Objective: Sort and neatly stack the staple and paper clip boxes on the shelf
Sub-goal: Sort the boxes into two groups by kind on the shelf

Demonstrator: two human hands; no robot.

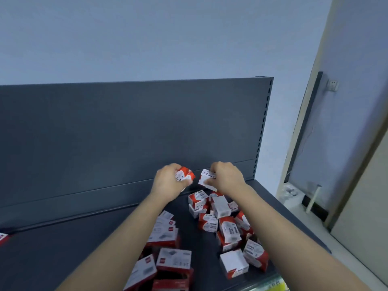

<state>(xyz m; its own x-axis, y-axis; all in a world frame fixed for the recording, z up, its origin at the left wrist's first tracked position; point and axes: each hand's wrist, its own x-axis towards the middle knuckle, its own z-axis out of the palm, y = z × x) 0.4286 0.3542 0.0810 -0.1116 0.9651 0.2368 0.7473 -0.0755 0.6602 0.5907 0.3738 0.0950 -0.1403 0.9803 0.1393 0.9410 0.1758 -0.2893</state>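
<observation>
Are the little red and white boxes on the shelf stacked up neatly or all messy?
Messy. The small red and white cardboard boxes lie tumbled at different angles on the dark grey metal shelf, some leaning on others, none in tidy stacks.

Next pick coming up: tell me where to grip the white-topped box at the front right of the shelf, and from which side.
Grip the white-topped box across its two long side faces, coming straight down from above. Its blank top faces up and is clear, and it sits a little tilted near the shelf front edge. A red and white box crowds its right side, so pinch carefully there.
</observation>
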